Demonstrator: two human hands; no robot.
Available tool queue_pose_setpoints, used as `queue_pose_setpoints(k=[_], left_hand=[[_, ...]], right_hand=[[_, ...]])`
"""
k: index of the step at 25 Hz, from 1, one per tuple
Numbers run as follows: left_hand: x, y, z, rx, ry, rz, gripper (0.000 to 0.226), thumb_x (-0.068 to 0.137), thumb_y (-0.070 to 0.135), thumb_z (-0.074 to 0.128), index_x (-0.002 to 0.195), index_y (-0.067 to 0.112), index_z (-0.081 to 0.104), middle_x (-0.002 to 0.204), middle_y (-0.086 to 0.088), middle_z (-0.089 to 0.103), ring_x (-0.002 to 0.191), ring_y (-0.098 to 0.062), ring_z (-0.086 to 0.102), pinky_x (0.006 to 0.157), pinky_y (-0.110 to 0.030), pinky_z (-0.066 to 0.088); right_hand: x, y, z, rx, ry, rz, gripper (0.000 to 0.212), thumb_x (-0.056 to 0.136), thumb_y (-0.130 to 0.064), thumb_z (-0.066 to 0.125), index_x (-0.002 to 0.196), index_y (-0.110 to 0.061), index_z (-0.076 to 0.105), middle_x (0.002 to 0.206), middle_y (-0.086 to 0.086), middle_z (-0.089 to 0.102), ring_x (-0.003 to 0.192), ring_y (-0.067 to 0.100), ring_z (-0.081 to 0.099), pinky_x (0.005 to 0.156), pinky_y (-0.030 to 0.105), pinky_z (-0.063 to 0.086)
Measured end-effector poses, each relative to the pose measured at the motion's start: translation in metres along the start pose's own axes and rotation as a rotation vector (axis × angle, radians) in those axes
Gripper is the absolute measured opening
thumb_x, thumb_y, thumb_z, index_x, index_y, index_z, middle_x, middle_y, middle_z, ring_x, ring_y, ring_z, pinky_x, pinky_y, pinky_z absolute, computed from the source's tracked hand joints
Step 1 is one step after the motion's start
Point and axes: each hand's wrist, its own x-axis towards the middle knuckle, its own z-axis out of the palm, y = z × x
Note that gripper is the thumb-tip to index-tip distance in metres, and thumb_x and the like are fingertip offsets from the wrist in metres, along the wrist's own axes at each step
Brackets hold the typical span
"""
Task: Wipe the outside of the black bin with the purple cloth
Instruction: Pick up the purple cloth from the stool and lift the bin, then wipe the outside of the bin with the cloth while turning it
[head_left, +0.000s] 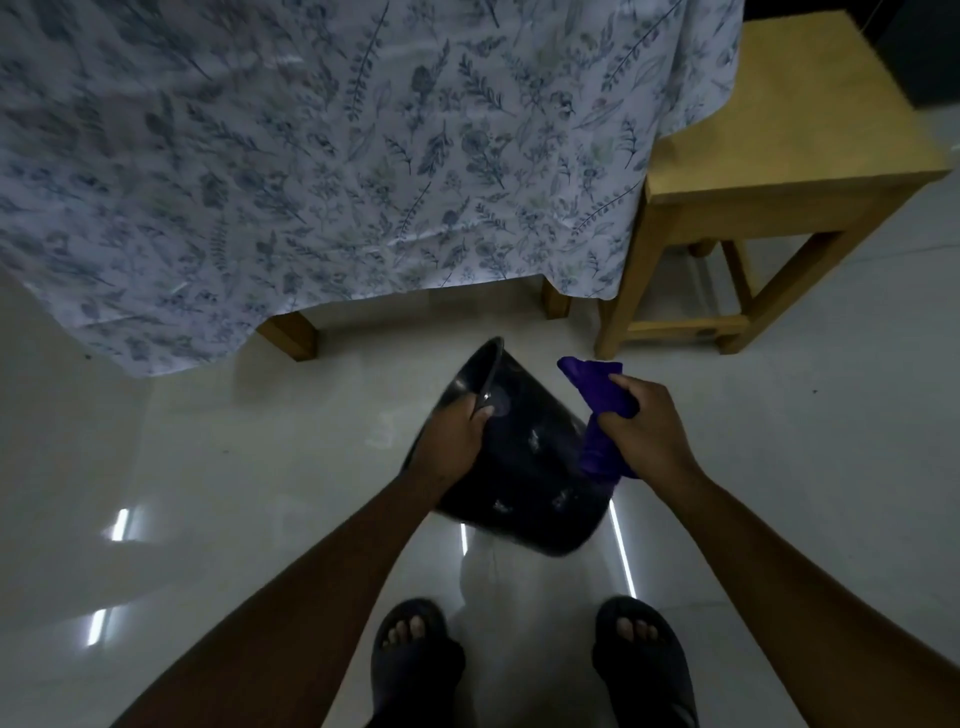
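The black bin (524, 467) hangs tilted in the air above the floor, its open mouth turned up and to the left, its base toward my feet. My left hand (457, 431) grips the bin's rim, fingers hooked over the edge. Pale smudges show on the bin's outer wall. My right hand (641, 431) is closed around the bunched purple cloth (597, 395), held against the bin's right side. One end of the cloth sticks up above my fist, the other hangs down beside the bin.
A table under a floral tablecloth (337, 156) fills the upper left, with wooden legs (291, 332) showing below. A wooden stool (769, 171) stands at upper right. The glossy pale floor (234, 493) reflects lights. My feet in dark sandals (415, 654) are at the bottom.
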Motion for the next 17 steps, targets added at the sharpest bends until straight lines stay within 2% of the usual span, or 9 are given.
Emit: queue_pose_setpoints(k=[2, 4, 7, 9, 11, 13, 15, 17], left_hand=[[-0.002, -0.009, 0.010, -0.074, -0.038, -0.053, 0.034, 0.101, 0.032, 0.040, 0.105, 0.004, 0.060, 0.099, -0.009, 0.066, 0.095, -0.027, 0.064, 0.067, -0.019, 0.041], [0.000, -0.017, 0.018, -0.108, -0.048, -0.073, 0.036, 0.101, 0.033, 0.040, 0.102, 0.003, 0.061, 0.092, -0.005, 0.062, 0.092, -0.025, 0.063, 0.060, -0.016, 0.036], [0.006, -0.033, 0.024, -0.145, -0.009, -0.086, 0.038, 0.101, 0.034, 0.040, 0.099, 0.002, 0.061, 0.095, -0.012, 0.067, 0.090, -0.027, 0.064, 0.070, -0.028, 0.045], [0.006, -0.044, 0.029, -0.158, 0.014, -0.093, 0.038, 0.101, 0.034, 0.040, 0.098, 0.003, 0.060, 0.091, -0.010, 0.066, 0.086, -0.027, 0.064, 0.069, -0.029, 0.046], [0.001, -0.053, 0.034, -0.154, 0.052, -0.080, 0.037, 0.099, 0.038, 0.043, 0.097, 0.005, 0.059, 0.084, -0.005, 0.064, 0.078, -0.022, 0.063, 0.062, -0.025, 0.046], [0.000, -0.061, 0.040, -0.136, 0.086, -0.054, 0.038, 0.096, 0.043, 0.047, 0.096, 0.007, 0.057, 0.079, -0.003, 0.063, 0.070, -0.018, 0.061, 0.061, -0.027, 0.048], [0.007, -0.066, 0.044, -0.125, 0.100, -0.051, 0.039, 0.095, 0.045, 0.049, 0.097, 0.008, 0.058, 0.081, -0.003, 0.065, 0.070, -0.016, 0.061, 0.064, -0.029, 0.051], [0.014, -0.067, 0.045, -0.137, 0.115, -0.058, 0.039, 0.095, 0.046, 0.048, 0.098, 0.009, 0.059, 0.086, -0.006, 0.069, 0.075, -0.019, 0.065, 0.068, -0.034, 0.055]], right_hand=[[-0.002, 0.002, 0.010, -0.007, -0.017, -0.012, 0.066, 0.072, -0.028, 0.061, 0.137, -0.020, 0.049, 0.127, 0.008, 0.053, 0.108, 0.023, 0.058, 0.091, 0.041, 0.053], [-0.004, 0.005, 0.022, -0.040, -0.076, -0.033, 0.068, 0.072, -0.029, 0.059, 0.139, -0.022, 0.048, 0.131, 0.006, 0.050, 0.111, 0.022, 0.056, 0.095, 0.041, 0.051], [-0.012, 0.013, 0.047, -0.128, -0.207, -0.028, 0.069, 0.073, -0.031, 0.058, 0.141, -0.026, 0.045, 0.138, 0.009, 0.043, 0.121, 0.026, 0.049, 0.103, 0.043, 0.044], [-0.023, 0.021, 0.070, -0.368, -0.243, -0.095, 0.065, 0.083, -0.034, 0.058, 0.145, -0.028, 0.038, 0.153, 0.012, 0.028, 0.136, 0.032, 0.033, 0.111, 0.043, 0.032], [-0.036, 0.031, 0.097, -0.623, -0.169, -0.305, 0.073, 0.088, -0.053, 0.047, 0.151, -0.023, 0.024, 0.162, 0.010, 0.010, 0.147, 0.031, 0.013, 0.117, 0.049, 0.020], [-0.036, 0.040, 0.120, -0.630, -0.126, -0.354, 0.080, 0.091, -0.064, 0.031, 0.153, -0.019, 0.009, 0.161, 0.002, 0.000, 0.149, 0.024, 0.000, 0.119, 0.049, 0.010], [-0.018, 0.042, 0.128, -0.624, -0.089, -0.344, 0.071, 0.095, -0.059, 0.025, 0.153, -0.022, 0.007, 0.161, -0.002, 0.004, 0.149, 0.022, 0.003, 0.119, 0.048, 0.012], [0.001, 0.041, 0.123, -0.594, -0.052, -0.316, 0.062, 0.098, -0.051, 0.026, 0.152, -0.024, 0.015, 0.160, 0.000, 0.018, 0.148, 0.025, 0.017, 0.117, 0.047, 0.020]])
